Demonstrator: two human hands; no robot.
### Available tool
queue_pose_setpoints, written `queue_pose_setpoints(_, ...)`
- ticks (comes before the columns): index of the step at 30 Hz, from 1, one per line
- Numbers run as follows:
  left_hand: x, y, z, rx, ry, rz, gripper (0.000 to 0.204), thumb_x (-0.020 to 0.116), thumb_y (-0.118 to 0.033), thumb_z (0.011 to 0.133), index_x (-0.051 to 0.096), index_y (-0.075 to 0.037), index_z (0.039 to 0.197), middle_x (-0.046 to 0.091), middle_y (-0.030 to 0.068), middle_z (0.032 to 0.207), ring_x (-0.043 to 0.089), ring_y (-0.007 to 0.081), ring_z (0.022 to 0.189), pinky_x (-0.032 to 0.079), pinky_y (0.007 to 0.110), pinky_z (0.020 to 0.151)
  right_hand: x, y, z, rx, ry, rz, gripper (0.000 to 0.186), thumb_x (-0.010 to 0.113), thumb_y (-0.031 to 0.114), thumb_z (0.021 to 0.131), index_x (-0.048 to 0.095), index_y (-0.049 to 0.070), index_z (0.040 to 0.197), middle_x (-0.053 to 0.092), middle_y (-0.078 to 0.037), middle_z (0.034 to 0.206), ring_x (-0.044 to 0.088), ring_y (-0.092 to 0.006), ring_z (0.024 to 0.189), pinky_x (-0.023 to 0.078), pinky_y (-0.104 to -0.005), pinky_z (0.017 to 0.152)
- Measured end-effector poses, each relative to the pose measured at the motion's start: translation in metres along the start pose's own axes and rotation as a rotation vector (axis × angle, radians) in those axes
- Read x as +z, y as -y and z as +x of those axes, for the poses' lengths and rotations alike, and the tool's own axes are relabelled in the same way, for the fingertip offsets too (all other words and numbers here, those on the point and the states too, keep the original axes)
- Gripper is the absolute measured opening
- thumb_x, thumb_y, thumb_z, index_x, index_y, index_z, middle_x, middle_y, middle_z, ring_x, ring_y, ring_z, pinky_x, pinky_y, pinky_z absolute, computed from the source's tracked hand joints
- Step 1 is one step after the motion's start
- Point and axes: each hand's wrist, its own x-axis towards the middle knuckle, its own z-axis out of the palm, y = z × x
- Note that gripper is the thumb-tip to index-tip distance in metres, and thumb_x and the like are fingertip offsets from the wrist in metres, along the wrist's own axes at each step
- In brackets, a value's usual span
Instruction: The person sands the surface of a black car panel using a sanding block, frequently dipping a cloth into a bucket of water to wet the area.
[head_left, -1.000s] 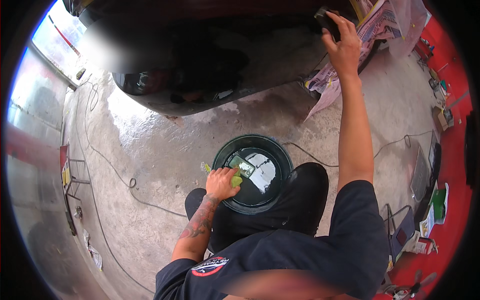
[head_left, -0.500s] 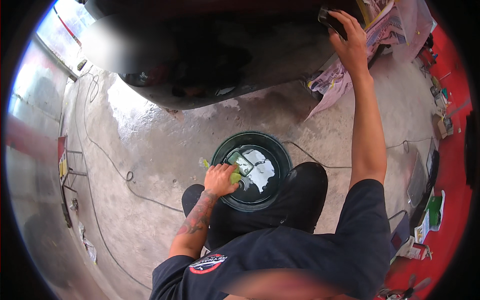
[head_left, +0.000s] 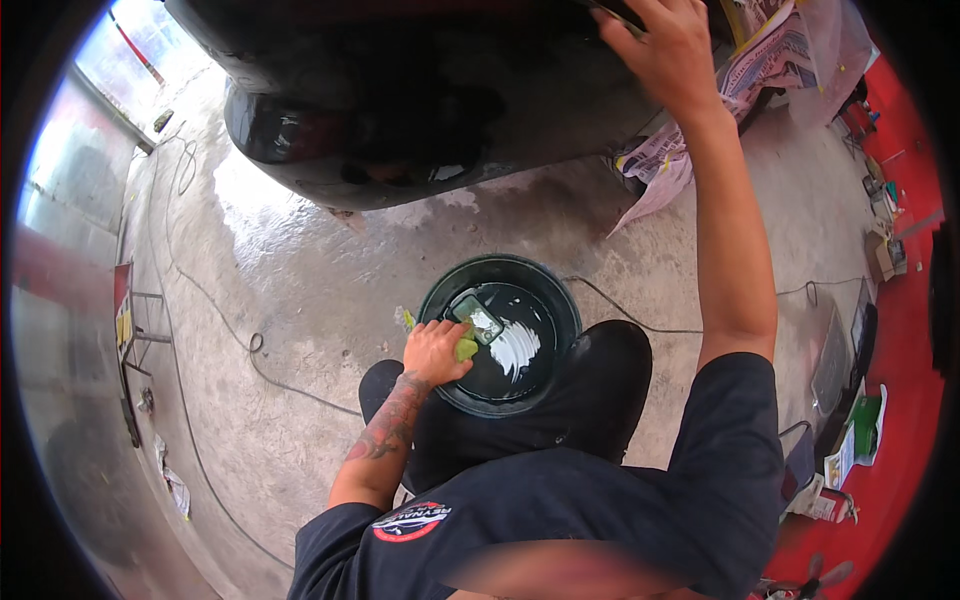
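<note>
My left hand [head_left: 437, 352] is closed on a wet yellow-green cloth [head_left: 466, 348] at the left rim of a dark green basin [head_left: 432, 290] between my knees. Water in the basin reflects white light, and a small rounded rectangular object [head_left: 478, 318] lies inside near my fingers; its kind is unclear. Up at the far right, my right hand [head_left: 668, 45] presses a dark flat block [head_left: 622, 14] to the glossy black car bumper [head_left: 400, 120]. Most of that block is hidden by my fingers and the picture's edge.
Pink printed paper and plastic sheeting [head_left: 770, 70] cover the car's right part. A thin cable [head_left: 215, 310] runs over the concrete floor at left, near a small metal rack [head_left: 145, 335]. Boxes and papers [head_left: 850, 440] line the red wall at right. Wet patches mark the floor under the bumper.
My right hand has slid left and farther up along the bumper with the block. My left hand stays at the basin with the cloth; ripples in the water have shifted.
</note>
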Motion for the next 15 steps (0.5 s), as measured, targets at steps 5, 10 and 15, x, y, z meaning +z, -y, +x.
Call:
queue_pose_setpoints(5,0.001,-0.002,0.004,0.054,-0.108,-0.008,0.055,0.08,-0.035,0.063,0.072,-0.018,0.114,0.066,0.0029,0.091,0.066,0.0236,0.09,0.051,0.041,0.08,0.006,-0.076,-0.074,0.166,-0.073,-0.079,0.046,0.076,0.009,0.083,0.068,0.013,0.128,0.066,-0.013,0.129,0.064,-0.0328,0.118,0.049,-0.0429,0.098)
queue_pose_setpoints(10,0.001,-0.001,0.003,0.0,-0.006,-0.005,0.057,0.08,-0.037,0.066,0.07,-0.018,0.119,0.069,0.0032,0.101,0.066,0.023,0.099,0.049,0.041,0.087,0.012,-0.074,-0.076,0.149,-0.103,-0.004,0.046,0.076,0.012,0.084,0.069,0.016,0.129,0.066,-0.012,0.129,0.064,-0.0322,0.118,0.049,-0.0438,0.098)
queue_pose_setpoints(15,-0.001,-0.002,0.001,-0.007,-0.025,-0.009,0.057,0.079,-0.038,0.066,0.07,-0.018,0.119,0.069,0.0033,0.101,0.066,0.0233,0.099,0.049,0.041,0.088,0.006,-0.021,-0.027,0.131,-0.063,-0.028,0.045,0.072,0.007,0.076,0.069,0.009,0.121,0.064,-0.014,0.122,0.06,-0.0337,0.116,0.043,-0.0448,0.099)
